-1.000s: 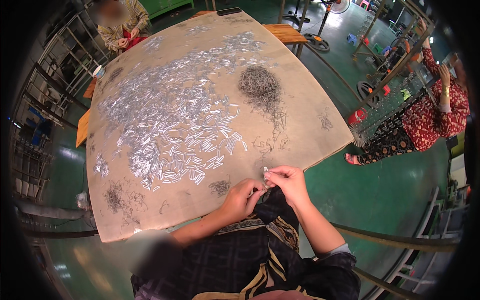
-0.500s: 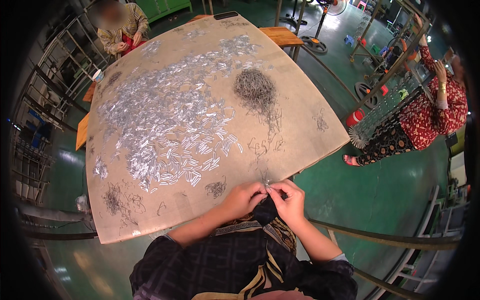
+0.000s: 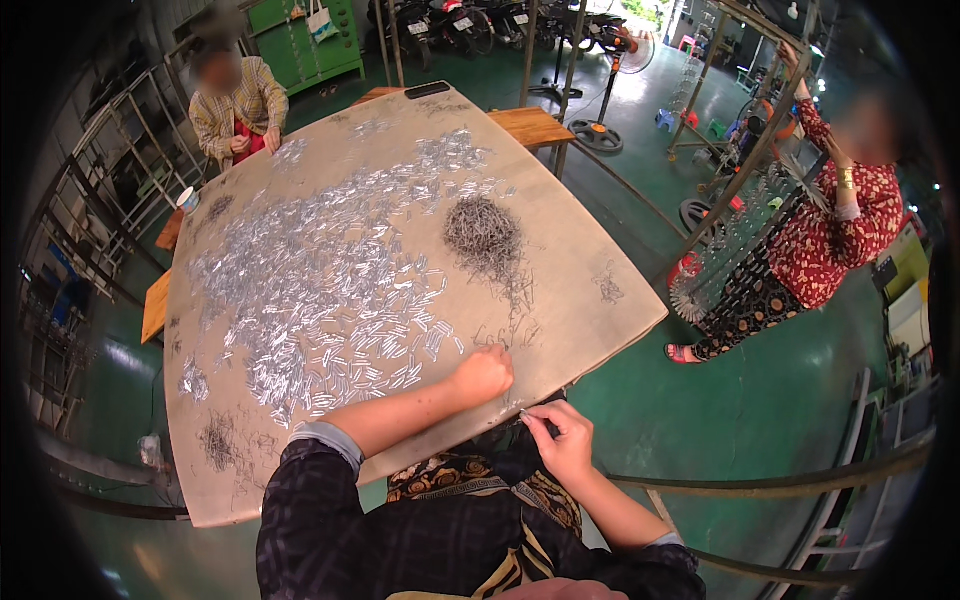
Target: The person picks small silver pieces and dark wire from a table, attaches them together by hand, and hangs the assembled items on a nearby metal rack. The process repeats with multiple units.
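Observation:
My left hand (image 3: 482,377) rests low over the table at the near end of a trail of thin, bent wire pieces (image 3: 515,292). Its fingers are curled in, and whatever is at the fingertips is hidden. Just off the table's near edge, my right hand (image 3: 566,440) pinches a tiny, shiny piece between thumb and forefinger, too small to name. Beyond the left hand lies a dense heap of dark wire pieces (image 3: 482,235). Left of it, many small, oblong silver metal pieces (image 3: 330,290) are spread across the brown tabletop (image 3: 590,330).
A person in a plaid top (image 3: 240,110) is at the table's far left corner. Another, in a red patterned top (image 3: 850,220), stands at right by hanging metal strands. A phone (image 3: 428,90), a paper cup (image 3: 188,200), a wooden bench (image 3: 535,127) and a fan (image 3: 628,52) are farther off.
My hands, together at the table edge before, are now apart. The left has moved forward onto the table toward the wire pieces; the right stays near the edge, slightly lower. The view has tilted up.

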{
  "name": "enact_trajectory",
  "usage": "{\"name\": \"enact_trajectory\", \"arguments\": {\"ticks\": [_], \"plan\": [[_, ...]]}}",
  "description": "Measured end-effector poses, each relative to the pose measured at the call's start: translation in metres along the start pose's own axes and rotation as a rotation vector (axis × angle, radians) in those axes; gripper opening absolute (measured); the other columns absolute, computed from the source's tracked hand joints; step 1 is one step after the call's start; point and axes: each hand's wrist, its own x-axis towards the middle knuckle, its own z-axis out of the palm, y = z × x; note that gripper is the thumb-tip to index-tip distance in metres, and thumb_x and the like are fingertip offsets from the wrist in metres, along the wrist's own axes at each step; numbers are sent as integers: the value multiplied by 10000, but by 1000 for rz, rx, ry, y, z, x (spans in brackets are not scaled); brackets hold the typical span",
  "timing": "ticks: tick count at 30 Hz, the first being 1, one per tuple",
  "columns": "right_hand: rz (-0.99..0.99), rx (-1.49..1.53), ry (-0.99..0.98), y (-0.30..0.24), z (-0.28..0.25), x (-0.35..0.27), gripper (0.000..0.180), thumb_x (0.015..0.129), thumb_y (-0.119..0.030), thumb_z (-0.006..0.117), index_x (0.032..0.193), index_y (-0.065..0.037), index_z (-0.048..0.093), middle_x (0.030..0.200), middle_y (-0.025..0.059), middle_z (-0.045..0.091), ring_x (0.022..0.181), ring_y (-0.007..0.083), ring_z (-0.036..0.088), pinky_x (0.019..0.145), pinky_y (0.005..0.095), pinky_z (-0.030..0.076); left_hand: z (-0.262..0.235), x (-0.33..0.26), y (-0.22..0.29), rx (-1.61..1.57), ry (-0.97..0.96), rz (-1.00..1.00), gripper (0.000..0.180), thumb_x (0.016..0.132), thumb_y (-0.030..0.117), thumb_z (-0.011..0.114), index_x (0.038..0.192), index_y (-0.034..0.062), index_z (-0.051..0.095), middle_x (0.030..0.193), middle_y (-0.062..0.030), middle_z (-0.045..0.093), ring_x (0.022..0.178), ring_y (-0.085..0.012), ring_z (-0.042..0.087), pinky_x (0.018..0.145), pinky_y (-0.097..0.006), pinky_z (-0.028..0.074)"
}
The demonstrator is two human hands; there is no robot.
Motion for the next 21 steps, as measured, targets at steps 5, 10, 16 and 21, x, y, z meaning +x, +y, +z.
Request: {"name": "enact_trajectory", "arguments": {"ticks": [5,10,16,21], "plan": [[17,23,1,2,1,-3,82,775,-2,738,848,6,701,743,90,648,630,173,608,579,271,468,0,3,-2,61,-55,98,171,678,163,601,693,11,679,729,-89,630,766,-232,608,634,-328,516],[18,23,-11,3,1,-5,93,778,6,737,860,12,694,761,94,652,636,171,613,584,270,475,8,5,-9,62,-33,108,152,685,163,598,705,28,664,741,-88,633,763,-226,613,626,-329,516],[-12,3,-19,5,1,-6,94,787,9,724,873,17,687,786,98,659,648,174,625,587,271,482,19,-2,-20,-93,-2,-46,103,715,139,594,706,36,597,778,-112,621,802,-264,618,655,-368,528],[18,-14,-21,10,-2,-7,91,790,14,714,875,22,683,791,101,658,652,174,629,589,268,489,-10,2,-29,-551,7,-409,90,717,80,632,765,14,595,777,-113,644,694,-239,633,634,-335,517]]}}
